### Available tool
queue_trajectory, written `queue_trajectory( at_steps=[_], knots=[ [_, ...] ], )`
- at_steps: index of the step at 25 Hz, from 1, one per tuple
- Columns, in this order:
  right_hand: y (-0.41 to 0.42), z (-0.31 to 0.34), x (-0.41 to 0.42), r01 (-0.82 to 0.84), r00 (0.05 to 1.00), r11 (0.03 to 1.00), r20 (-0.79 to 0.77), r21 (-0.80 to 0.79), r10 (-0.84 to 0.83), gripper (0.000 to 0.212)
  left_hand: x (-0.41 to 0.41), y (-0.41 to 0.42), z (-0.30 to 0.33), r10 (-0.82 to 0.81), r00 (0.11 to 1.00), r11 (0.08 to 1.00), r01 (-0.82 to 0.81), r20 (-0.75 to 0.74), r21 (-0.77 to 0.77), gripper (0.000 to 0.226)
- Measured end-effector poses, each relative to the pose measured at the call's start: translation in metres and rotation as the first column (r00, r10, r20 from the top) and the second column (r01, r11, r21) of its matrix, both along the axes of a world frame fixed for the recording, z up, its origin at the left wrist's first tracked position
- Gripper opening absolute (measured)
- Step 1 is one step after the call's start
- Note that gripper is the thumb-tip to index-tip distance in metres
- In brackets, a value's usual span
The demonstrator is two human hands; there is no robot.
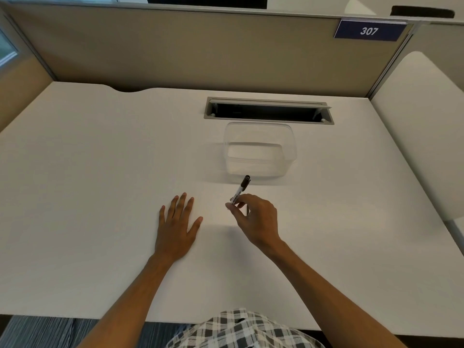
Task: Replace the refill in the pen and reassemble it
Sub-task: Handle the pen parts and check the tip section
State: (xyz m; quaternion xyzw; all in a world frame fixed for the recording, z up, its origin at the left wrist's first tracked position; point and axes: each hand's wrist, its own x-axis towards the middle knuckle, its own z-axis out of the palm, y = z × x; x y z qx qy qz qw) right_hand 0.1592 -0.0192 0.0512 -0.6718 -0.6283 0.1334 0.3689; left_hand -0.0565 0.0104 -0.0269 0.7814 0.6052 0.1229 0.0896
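A pen (pixel 241 189) with a clear barrel and a black end points away from me, up and to the right. My right hand (pixel 256 219) pinches its lower part between thumb and fingertips, just above the white desk (pixel 88 172); the pen's lower end is hidden in my fingers. My left hand (pixel 177 224) lies flat on the desk to the left of it, palm down, fingers spread, holding nothing. No loose refill is visible.
A clear plastic container (pixel 259 149) stands just beyond the pen, looking empty. Behind it is an open cable slot (pixel 268 111) in the desk. Beige partition walls close off the back and sides, with a "307" sign (pixel 369 31) at upper right.
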Motion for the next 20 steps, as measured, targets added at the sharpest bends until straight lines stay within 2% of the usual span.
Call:
queue_trajectory(
  at_steps=[3,6,8,12,20],
  knots=[
    [-0.002,-0.003,-0.002,-0.002,1.0,1.0,-0.007,-0.003,0.002,0.017,0.0,-0.001,0.0,-0.002,1.0,1.0,0.002,-0.004,0.005,0.075],
    [-0.008,-0.017,-0.004,-0.084,0.994,0.963,0.049,-0.257,0.1,0.02,-0.001,-0.001,0.0,-0.005,1.0,1.0,0.005,-0.013,0.006,0.074],
    [-0.009,-0.02,-0.001,-0.083,0.992,0.943,0.06,-0.324,0.108,0.021,0.0,-0.001,0.0,-0.003,1.0,1.0,0.003,-0.026,0.008,0.073],
    [-0.008,-0.016,0.003,-0.063,0.995,0.954,0.059,-0.294,0.084,0.021,-0.001,0.0,-0.001,-0.005,1.0,1.0,0.005,-0.031,0.0,0.073],
    [0.001,0.003,0.008,-0.006,0.994,0.979,-0.111,-0.202,-0.017,0.018,-0.001,-0.001,0.0,-0.007,1.0,1.0,0.006,-0.023,-0.006,0.073]
  ],
)
